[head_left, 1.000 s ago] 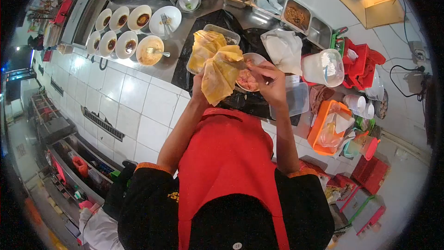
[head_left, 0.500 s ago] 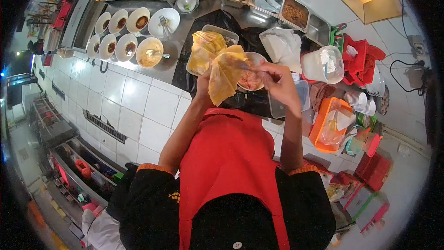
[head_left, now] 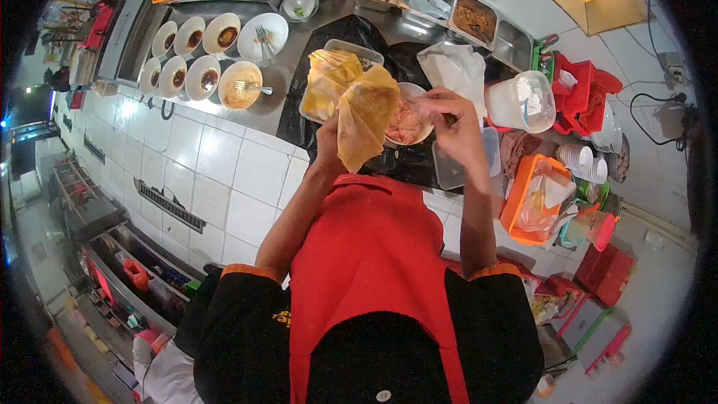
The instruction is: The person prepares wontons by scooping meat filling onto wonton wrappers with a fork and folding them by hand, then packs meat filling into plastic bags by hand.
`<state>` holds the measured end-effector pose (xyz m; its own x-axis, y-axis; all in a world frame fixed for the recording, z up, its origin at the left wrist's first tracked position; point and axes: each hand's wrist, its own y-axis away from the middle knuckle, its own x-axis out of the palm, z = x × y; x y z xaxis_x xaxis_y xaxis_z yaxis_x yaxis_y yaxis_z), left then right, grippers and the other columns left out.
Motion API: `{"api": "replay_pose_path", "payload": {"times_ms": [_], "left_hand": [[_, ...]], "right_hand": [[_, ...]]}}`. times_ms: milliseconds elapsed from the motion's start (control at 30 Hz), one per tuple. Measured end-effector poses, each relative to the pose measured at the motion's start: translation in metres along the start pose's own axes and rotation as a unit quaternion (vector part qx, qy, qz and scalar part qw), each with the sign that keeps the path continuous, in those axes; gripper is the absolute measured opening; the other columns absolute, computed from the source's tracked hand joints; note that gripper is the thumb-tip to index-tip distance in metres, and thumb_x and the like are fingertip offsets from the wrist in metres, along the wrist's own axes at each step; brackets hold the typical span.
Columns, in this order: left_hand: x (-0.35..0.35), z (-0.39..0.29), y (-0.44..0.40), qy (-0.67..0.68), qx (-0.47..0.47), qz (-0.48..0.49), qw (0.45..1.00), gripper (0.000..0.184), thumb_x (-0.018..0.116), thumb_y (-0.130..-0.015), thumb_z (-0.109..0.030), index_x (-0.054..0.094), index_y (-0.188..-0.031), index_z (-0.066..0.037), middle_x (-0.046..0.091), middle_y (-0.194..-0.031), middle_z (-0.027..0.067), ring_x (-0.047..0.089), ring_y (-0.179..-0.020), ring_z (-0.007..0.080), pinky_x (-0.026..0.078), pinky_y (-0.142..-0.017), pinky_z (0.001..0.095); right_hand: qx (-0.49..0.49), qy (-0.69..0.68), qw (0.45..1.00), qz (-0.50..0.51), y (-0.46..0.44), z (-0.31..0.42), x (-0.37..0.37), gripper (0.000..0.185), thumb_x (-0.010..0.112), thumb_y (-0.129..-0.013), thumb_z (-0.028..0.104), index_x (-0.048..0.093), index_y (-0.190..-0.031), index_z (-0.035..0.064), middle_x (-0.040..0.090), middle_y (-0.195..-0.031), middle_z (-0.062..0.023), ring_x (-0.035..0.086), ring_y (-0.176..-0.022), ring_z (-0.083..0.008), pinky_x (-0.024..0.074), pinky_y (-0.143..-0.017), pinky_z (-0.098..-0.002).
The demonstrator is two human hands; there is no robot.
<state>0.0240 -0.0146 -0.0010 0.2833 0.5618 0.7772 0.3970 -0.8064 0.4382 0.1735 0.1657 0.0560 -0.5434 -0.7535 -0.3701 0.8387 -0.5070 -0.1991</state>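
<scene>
From the head: holding one yellow dough sheet [head_left: 368,118] in the left hand [head_left: 327,145], next to the bowl [head_left: 413,90] of minced meat [head_left: 404,124]; pinching a thin, blurry tool [head_left: 425,105] in the right hand [head_left: 454,124]; seemingly partway, with meat left and more sheets [head_left: 333,69] in the tub [head_left: 366,51]

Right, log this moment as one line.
left hand: holding yellow sheet | right hand: at bowl of pink food, grip unclear | nearby: stacked sheets in tray

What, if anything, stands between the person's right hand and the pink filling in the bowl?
Nothing visible: the right hand is at the right rim of the bowl, beside the pink filling. The yellow sheet in the left hand overlaps only the bowl's left edge in this view.
</scene>
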Motion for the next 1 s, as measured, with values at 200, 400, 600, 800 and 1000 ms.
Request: {"api": "replay_pose_path", "payload": {"times_ms": [200,400,600,800,1000], "left_hand": [[-0.005,-0.004,-0.001,0.129,-0.013,0.136,0.982,0.052,0.036,-0.102,-0.039,0.042,-0.138,-0.003,0.055,-0.130,0.0165,0.058,-0.114,0.0304,0.050,-0.097,0.0440],[-0.013,-0.013,-0.004,0.088,0.046,0.161,0.982,0.056,0.037,-0.098,-0.039,0.041,-0.139,-0.001,0.054,-0.131,0.0181,0.058,-0.115,0.0334,0.049,-0.097,0.0450],[0.011,0.008,-0.003,-0.084,-0.043,0.059,0.994,0.054,0.031,-0.104,-0.045,0.047,-0.134,-0.003,0.061,-0.118,0.0102,0.065,-0.097,0.0201,0.055,-0.082,0.0343],[0.025,0.012,-0.008,-0.184,0.040,-0.020,0.982,0.048,0.031,-0.105,-0.041,0.047,-0.130,-0.004,0.060,-0.113,0.0100,0.063,-0.097,0.0191,0.053,-0.084,0.0323],[-0.040,0.026,-0.045,-0.112,0.084,0.004,0.990,0.052,0.037,-0.099,-0.042,0.045,-0.133,-0.004,0.057,-0.124,0.0140,0.060,-0.109,0.0274,0.050,-0.095,0.0411]], "right_hand": [[-0.009,0.004,0.998,-0.055,0.009,-0.010,0.020,0.037,0.050,-0.079,-0.016,0.073,-0.102,0.0028,0.064,-0.094,-0.0077,0.058,-0.078,-0.0111,0.0419,-0.066,-0.0201],[0.139,-0.033,0.990,-0.006,0.019,0.002,-0.031,0.024,0.058,-0.086,-0.008,0.071,-0.104,0.0017,0.068,-0.090,-0.0061,0.061,-0.082,-0.0121,0.0460,-0.073,-0.0224],[0.111,-0.145,0.983,0.015,-0.002,-0.008,0.000,0.012,0.064,-0.087,-0.001,0.064,-0.099,-0.0006,0.065,-0.095,-0.0013,0.055,-0.080,-0.0053,0.0416,-0.070,-0.0185],[0.122,0.054,0.991,0.032,-0.007,0.005,0.030,0.015,0.075,-0.079,0.006,0.063,-0.087,0.0018,0.065,-0.098,-0.0039,0.054,-0.076,-0.0055,0.0412,-0.067,-0.0180],[0.085,-0.073,0.992,0.050,0.010,0.045,0.068,0.019,0.073,-0.077,0.005,0.071,-0.096,0.0019,0.071,-0.099,-0.0116,0.065,-0.085,-0.0162,0.0508,-0.075,-0.0284]]}}
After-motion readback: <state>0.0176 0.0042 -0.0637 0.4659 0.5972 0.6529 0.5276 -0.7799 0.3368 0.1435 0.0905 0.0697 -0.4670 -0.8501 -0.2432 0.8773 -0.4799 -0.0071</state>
